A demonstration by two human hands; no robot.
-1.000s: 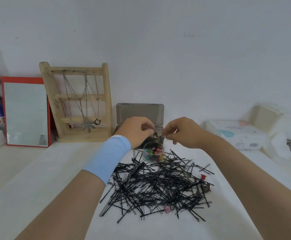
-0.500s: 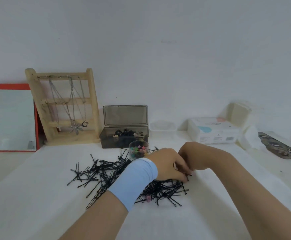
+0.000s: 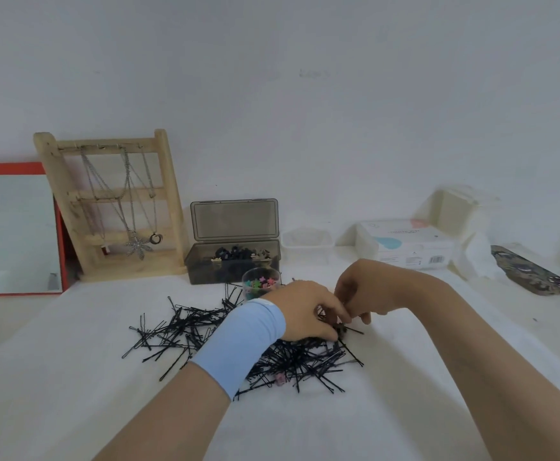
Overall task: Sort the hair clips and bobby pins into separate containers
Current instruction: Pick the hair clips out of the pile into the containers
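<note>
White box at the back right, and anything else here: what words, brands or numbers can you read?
White box, grey line of print on top: too blurred to read.
Same box, barcode and small print on its front: too small to read.
Faint wall mark: not legible as writing.
No other text shows.

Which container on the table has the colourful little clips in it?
The small round clear cup, just behind the pin pile. The grey box behind it holds dark clips; the clear tub looks empty.

Left hand (image 3: pixel 305 311) and right hand (image 3: pixel 367 289) meet atop the bobby pins (image 3: pixel 185 331).
</note>
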